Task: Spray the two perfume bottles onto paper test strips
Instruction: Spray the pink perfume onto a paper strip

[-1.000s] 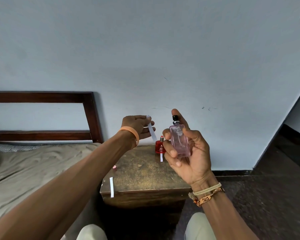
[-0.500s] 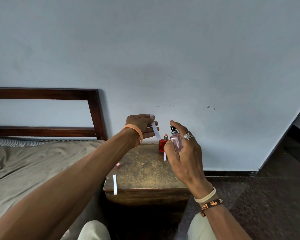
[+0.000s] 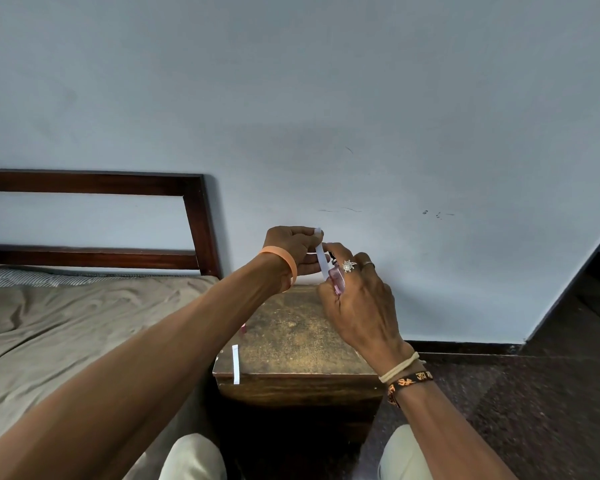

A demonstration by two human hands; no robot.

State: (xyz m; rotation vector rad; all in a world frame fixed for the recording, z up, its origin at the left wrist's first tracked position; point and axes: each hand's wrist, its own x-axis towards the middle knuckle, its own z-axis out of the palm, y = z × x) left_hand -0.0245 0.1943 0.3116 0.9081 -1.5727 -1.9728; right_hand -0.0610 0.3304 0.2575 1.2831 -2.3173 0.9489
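My right hand [image 3: 357,299] stands between me and most of the pink perfume bottle [image 3: 338,281], with its back turned to me. Only a narrow sliver of glass and the dark spray head show past my curled fingers. My left forearm crosses over the bed [image 3: 66,323] and hides the left rear corner of the bedside table [image 3: 291,337]. A small pinkish thing peeps out beside that arm, too little of it to name. A second paper strip [image 3: 235,363] lies on the table's front left edge, its end hanging over.

The tabletop is worn brown wood, mottled and dull. The bed has a crumpled olive sheet and a dark wooden headboard [image 3: 194,216] of plain square bars. The wall [image 3: 361,98] behind is pale blue and faintly scuffed. A smooth orange wristband [image 3: 286,263] sits on my left wrist. On the right there is a silver ring [image 3: 349,265] and corded thread bracelets [image 3: 404,370].

My left hand [image 3: 291,247] pinches the paper test strip [image 3: 321,258] near its top between thumb and fingers. The thin white strip hangs lengthwise almost straight down, its lower end leaning slightly right. My right hand is wrapped around the bottle, above the table's back edge. The bottle stands nearly upright, spray head on top, just beside the strip. I cannot tell whether they touch.
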